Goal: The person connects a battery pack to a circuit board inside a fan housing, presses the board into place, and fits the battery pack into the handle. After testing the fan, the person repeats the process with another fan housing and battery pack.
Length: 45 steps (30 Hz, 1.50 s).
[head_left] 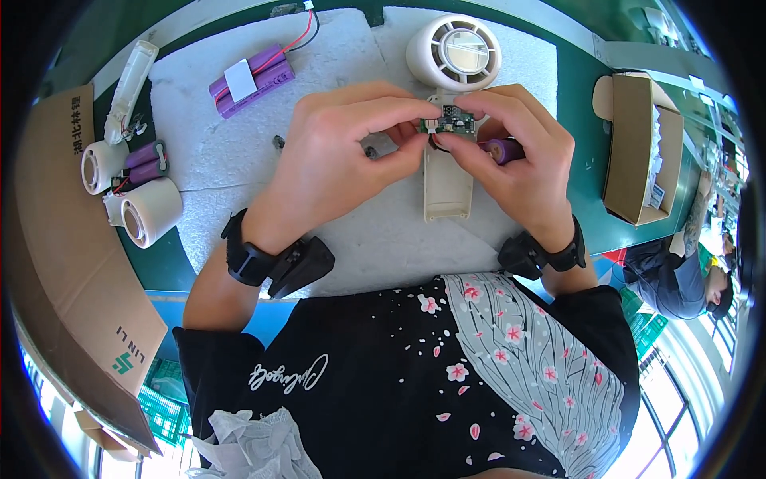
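Observation:
A small green circuit board (pixel 456 121) sits between my hands, over the upper end of a cream handle shell (pixel 448 191). My left hand (pixel 351 132) pinches at the board's left end, beside a small white connector (pixel 432 125). Thumb and fingers of my right hand (pixel 523 144) are closed on its right side. A purple battery cell (pixel 503 150) shows partly under my right palm; the rest is hidden. Just beyond the board, the cream round fan head (pixel 455 53) with its spoked grille joins the handle shell.
White foam sheets (pixel 359 231) cover the green bench. A purple battery pack (pixel 271 72) with wires lies back left. Farther left are cream fan parts (pixel 152 211) and a handle piece (pixel 132 88). Cardboard (pixel 72 215) borders the left; an open carton (pixel 638 152) and a person (pixel 670 275) are right.

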Each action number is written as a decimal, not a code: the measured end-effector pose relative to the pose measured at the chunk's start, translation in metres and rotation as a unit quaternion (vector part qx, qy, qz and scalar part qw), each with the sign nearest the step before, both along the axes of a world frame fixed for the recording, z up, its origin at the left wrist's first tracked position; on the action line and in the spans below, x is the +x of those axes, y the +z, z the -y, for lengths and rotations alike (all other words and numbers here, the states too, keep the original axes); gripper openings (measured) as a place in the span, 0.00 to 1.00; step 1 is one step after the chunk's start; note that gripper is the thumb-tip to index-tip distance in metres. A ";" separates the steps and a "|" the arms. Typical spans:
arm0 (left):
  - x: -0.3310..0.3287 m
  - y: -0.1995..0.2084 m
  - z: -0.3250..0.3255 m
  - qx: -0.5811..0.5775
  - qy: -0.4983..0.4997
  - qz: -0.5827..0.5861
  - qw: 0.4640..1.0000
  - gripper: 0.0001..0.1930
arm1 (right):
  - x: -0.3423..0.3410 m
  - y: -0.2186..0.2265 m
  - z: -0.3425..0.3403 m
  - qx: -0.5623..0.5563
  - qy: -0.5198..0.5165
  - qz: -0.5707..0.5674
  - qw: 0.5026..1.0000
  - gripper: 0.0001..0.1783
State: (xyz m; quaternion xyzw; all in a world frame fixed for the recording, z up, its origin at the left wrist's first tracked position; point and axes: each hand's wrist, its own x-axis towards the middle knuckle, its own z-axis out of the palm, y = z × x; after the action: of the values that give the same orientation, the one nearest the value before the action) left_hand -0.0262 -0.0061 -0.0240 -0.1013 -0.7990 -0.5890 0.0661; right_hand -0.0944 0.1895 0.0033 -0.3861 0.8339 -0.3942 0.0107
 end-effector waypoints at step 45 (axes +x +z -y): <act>0.005 0.001 -0.022 0.000 0.032 0.045 0.998 0.21 | 0.011 0.009 0.000 0.038 -0.058 0.000 0.998 0.14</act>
State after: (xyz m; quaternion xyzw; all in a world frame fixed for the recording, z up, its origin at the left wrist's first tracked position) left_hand -0.0209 0.0161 -0.0227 -0.0493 -0.8037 -0.5909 0.0488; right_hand -0.0830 0.1899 0.0119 -0.3362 0.8693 -0.3623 0.0026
